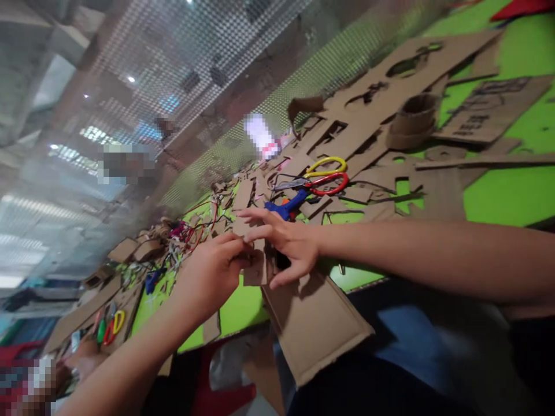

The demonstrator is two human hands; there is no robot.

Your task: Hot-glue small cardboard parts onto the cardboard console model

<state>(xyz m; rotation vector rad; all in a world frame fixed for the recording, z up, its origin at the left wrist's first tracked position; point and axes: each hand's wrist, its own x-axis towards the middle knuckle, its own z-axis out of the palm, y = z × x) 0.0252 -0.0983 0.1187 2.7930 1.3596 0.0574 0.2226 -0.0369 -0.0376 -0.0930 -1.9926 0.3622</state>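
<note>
My left hand (217, 270) is closed, thumb and fingers pinching the edge of a small upright cardboard piece (255, 273). My right hand (292, 240) reaches across from the right with fingers and thumb spread around the other side of that piece. Its fingertips are close to those of my left hand; whether they press on the cardboard I cannot tell. Below both hands, a larger flat cardboard panel (318, 329) juts out over the table's near edge, and the small piece stands at its far end. A dark gap shows beneath my right palm.
Scissors with yellow and red handles (327, 176) and a blue glue gun (288, 205) lie just beyond my hands. Cut cardboard sheets (416, 75) and scraps cover the green table (503, 196). At lower left, another person's hand (89, 355) is near more scissors (115, 326).
</note>
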